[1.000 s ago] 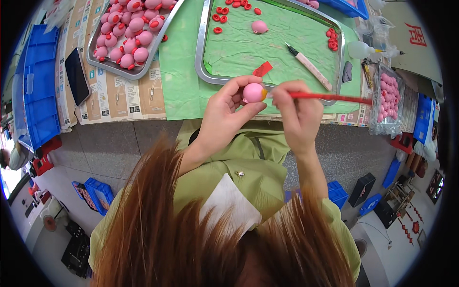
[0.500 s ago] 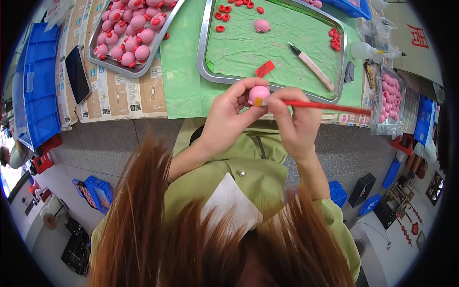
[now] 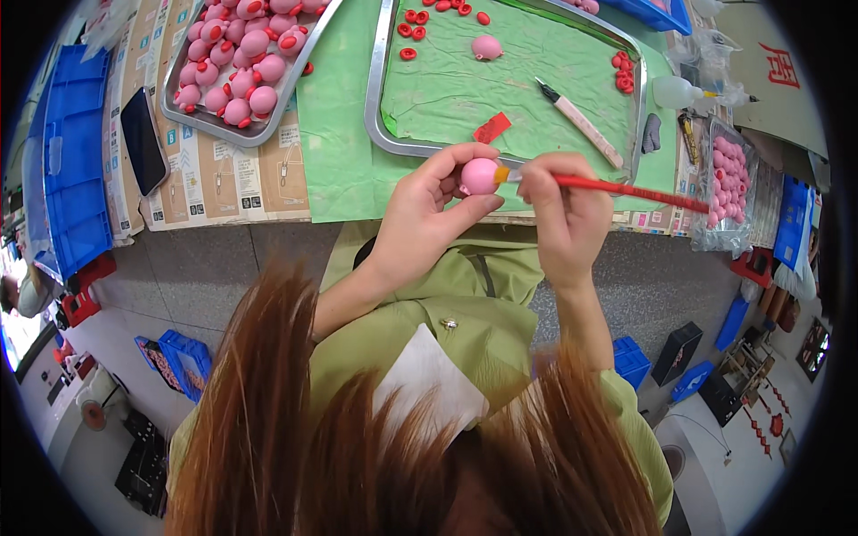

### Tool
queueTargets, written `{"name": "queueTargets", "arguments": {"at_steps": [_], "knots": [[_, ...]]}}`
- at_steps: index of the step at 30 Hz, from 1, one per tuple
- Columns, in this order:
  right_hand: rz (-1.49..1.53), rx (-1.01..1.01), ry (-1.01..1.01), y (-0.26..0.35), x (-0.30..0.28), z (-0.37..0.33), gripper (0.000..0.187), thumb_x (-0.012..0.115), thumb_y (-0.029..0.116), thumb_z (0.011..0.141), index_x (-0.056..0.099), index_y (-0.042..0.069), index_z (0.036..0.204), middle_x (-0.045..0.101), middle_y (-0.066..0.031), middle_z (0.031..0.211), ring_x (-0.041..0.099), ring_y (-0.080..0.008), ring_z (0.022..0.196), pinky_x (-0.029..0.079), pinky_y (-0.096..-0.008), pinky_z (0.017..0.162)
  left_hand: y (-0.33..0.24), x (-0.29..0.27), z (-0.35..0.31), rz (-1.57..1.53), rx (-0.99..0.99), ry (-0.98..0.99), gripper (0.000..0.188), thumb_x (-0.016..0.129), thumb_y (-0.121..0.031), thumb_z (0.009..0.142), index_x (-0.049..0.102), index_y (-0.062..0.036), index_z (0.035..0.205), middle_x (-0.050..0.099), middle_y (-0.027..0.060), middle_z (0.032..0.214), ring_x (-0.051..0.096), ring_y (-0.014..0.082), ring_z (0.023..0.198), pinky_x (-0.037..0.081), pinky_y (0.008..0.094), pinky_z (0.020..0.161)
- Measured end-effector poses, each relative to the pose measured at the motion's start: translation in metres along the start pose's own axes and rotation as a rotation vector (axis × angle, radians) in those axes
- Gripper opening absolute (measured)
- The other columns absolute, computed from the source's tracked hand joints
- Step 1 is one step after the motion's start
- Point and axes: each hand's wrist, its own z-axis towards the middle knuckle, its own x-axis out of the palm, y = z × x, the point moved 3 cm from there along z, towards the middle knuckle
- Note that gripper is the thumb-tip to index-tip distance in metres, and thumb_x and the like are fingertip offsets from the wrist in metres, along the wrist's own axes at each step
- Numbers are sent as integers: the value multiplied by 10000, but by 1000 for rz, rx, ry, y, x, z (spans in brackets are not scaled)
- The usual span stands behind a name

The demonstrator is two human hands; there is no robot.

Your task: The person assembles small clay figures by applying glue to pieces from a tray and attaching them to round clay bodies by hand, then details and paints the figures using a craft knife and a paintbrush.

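Note:
Between the thumb and fingers of my left hand (image 3: 420, 210) is a small round pink figure (image 3: 479, 177), held just in front of the tray's near edge. My right hand (image 3: 569, 214) pinches a red-handled paintbrush (image 3: 626, 188) with yellowish bristles. The bristle tip touches or nearly touches the figure's right side. Beyond the hands, a metal tray (image 3: 375, 107) lined with green holds another pink figure (image 3: 486, 47), red rings (image 3: 407, 54), a red scrap (image 3: 492, 128) and a craft knife (image 3: 585, 129).
At the left, a second metal tray (image 3: 259, 137) is heaped with pink figures bearing red parts. A black phone (image 3: 145, 143) lies beside it. To the right are a squeeze bottle (image 3: 672, 92), a grey lump (image 3: 651, 133) and a clear tray of pink pieces (image 3: 730, 183).
The brush has shifted right, from the figure's front to its right side, as my right hand moved right. The figure in my left hand has moved slightly left.

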Motion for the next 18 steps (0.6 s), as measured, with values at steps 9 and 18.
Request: {"name": "queueTargets", "arguments": {"at_steps": [9, 18], "knots": [[-99, -116, 12, 2, 3, 0, 47, 592, 31, 783, 577, -11, 798, 592, -87, 701, 556, -154, 560, 416, -239, 504, 1, -1, -2, -37, -23, 14, 366, 595, 7, 775, 466, 5, 1118, 539, 40, 980, 524, 90, 906, 433, 229, 796], [-48, -34, 8, 6, 2, 2, 34, 595, 6, 773, 585, -17, 795, 590, -82, 716, 556, -148, 602, 428, -243, 539, -9, -2, -3, 12, -45, 12, 371, 569, 31, 786, 450, 14, 1136, 514, 53, 1043, 506, 108, 963, 451, 241, 827]]}}
